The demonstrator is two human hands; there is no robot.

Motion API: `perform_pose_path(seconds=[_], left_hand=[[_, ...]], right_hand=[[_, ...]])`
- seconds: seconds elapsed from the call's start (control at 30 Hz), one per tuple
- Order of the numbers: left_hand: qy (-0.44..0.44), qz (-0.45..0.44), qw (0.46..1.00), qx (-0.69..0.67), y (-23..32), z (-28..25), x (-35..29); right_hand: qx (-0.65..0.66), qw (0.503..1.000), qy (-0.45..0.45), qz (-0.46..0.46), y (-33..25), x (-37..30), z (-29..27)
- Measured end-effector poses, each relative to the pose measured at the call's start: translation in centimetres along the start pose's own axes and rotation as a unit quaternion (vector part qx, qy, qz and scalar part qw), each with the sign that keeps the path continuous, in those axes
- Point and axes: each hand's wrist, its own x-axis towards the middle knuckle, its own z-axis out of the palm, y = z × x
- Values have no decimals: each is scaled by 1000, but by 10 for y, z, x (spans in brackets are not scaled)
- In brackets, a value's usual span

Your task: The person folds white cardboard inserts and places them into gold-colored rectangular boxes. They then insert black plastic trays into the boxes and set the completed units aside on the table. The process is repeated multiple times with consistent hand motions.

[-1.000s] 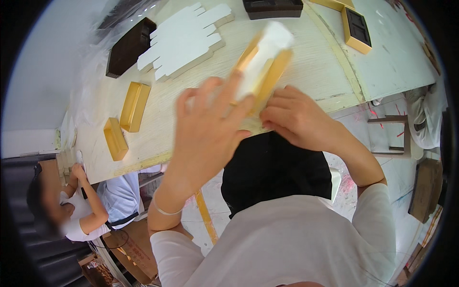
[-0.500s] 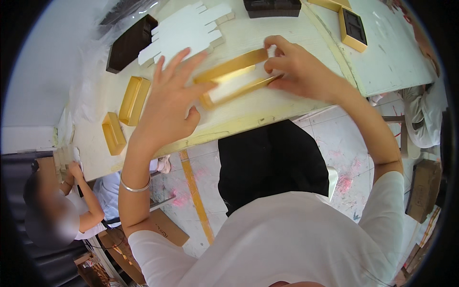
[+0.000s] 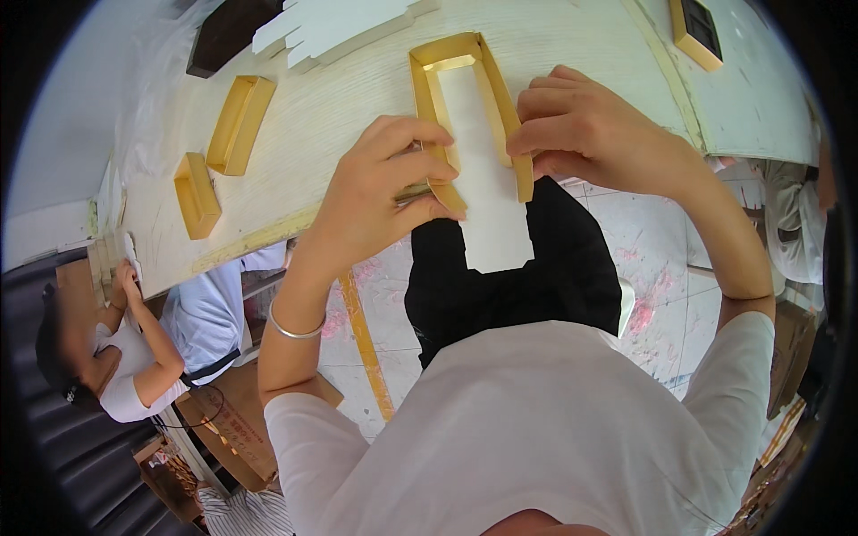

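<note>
A partly folded gold card box (image 3: 447, 48) lies lengthwise in front of me, its far end standing and its side walls raised. Toward me the near end is unfolded, and a white flap (image 3: 498, 243) runs past the table edge over my lap. My left hand (image 3: 371, 192) pinches the left wall near its front end, thumb and fingers on the gold bent-in tab. On the other side, my right hand (image 3: 608, 134) grips the right wall between thumb and curled fingers.
Two gold open trays (image 3: 239, 125) stand on the table (image 3: 313, 116) at left. Behind them are a dark box (image 3: 228, 36) and a stack of white card blanks (image 3: 353, 31). A gold box with dark insert (image 3: 697, 36) sits far right. A seated person (image 3: 134, 357) works at left.
The box has turned from slanting sideways to pointing at me and come nearer, over the table edge. My left hand has gone from spread fingers to gripping its wall. My view has shifted.
</note>
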Motion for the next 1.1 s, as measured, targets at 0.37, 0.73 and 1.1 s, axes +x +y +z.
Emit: perform_pose_path(seconds=[0.37,0.73,1.1], left_hand=[[35,-115,992,-45,21,25,11],[36,-140,979,-143,15,22,5],[140,-127,941,-280,9,31,-1]], right_hand=[[53,987,112,104,-21,6,26],[-138,967,215,-6,-36,-17,50],[65,956,254,131,-50,11,53]])
